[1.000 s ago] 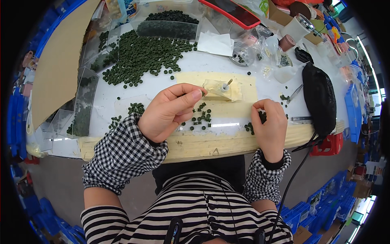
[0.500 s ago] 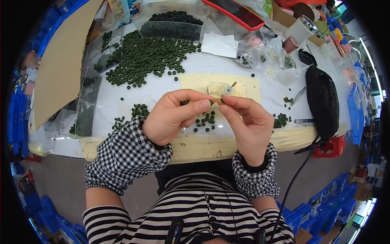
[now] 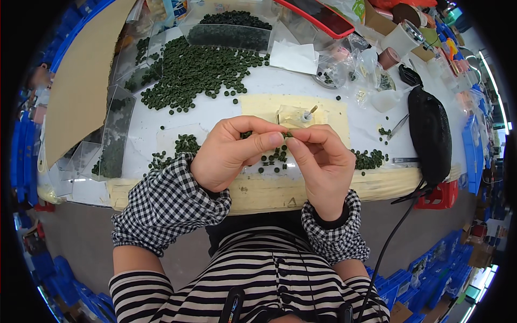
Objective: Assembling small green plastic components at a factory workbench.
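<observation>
My left hand (image 3: 231,153) and my right hand (image 3: 320,159) meet fingertip to fingertip above the white table's near edge. Between them they pinch a small dark green ring (image 3: 288,134). Just beyond the fingers stands a small cream block with a metal pin (image 3: 297,115) on a pale yellow mat (image 3: 328,110). A few loose green rings (image 3: 276,159) lie under my hands. A large heap of the same green rings (image 3: 196,70) spreads at the back left, and a small pile (image 3: 369,159) lies right of my right hand.
A black pouch (image 3: 430,132) with a cable lies at the right. Clear plastic trays (image 3: 113,145) with rings stand at the left, beside a brown cardboard sheet (image 3: 81,81). Plastic bags (image 3: 350,59), tape rolls (image 3: 401,37) and a red-edged flat device (image 3: 318,13) crowd the back.
A second ago my right hand rested on the table by the small pile at the right. It came up to meet my left hand, and both now pinch a ring together.
</observation>
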Tool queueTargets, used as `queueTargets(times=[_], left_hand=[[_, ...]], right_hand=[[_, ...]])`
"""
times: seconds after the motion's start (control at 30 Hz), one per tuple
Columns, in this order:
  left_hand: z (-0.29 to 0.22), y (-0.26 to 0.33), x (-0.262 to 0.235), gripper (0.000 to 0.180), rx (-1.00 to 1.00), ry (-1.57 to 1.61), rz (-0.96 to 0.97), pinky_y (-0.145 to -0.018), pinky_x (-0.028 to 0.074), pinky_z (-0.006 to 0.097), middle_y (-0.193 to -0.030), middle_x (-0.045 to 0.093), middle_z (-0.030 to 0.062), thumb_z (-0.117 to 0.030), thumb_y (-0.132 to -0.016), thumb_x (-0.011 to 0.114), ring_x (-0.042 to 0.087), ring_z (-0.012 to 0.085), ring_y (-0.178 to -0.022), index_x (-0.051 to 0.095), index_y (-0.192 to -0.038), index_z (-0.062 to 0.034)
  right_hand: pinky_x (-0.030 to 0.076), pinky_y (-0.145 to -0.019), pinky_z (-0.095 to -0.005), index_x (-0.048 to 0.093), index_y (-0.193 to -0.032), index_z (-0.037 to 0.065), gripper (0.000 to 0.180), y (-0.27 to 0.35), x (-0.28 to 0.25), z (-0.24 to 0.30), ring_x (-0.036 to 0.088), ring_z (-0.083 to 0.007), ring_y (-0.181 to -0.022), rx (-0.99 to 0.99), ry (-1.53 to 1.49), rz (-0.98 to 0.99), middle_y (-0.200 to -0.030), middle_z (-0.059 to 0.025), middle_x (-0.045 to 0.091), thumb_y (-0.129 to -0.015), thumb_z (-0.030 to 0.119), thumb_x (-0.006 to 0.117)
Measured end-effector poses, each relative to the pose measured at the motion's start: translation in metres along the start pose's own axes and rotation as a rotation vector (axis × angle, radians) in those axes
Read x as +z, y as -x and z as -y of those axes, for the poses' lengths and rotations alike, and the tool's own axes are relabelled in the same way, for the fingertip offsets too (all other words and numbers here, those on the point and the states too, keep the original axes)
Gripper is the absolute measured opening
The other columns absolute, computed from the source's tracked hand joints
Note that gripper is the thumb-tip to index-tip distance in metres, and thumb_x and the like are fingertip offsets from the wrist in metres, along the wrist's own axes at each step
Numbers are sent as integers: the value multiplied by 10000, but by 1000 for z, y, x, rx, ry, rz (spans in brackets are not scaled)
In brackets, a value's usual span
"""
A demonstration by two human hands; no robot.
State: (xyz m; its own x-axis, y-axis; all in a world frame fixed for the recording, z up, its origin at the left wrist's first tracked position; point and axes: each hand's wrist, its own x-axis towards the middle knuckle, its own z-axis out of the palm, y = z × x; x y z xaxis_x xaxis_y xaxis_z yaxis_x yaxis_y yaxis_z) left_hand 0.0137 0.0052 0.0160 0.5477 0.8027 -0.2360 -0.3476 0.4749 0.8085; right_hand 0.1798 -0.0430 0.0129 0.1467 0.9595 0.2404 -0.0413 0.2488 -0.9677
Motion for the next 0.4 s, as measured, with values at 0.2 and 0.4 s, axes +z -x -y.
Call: queueTargets(times=[0.2,0.4], left_hand=[[-1,1,1,155,17,-45,-34,-455,278,169,-691,571,-20,-106,-845,666,367,19,-521,680,-972,-17],[-1,3,2,177,164,-126,-3,-606,423,175,-815,658,32,-128,-840,679,536,49,-679,683,-980,-20]], right_hand=[[476,-763,-237,653,-953,-30,152,2,3,2,581,-126,-842,11,-6,-11,-916,-73,601,-802,-48,645],[471,-798,-250,662,-973,-9,166,4,4,-5,591,-159,-839,-134,124,-12,-966,-99,622,-810,-33,645]])
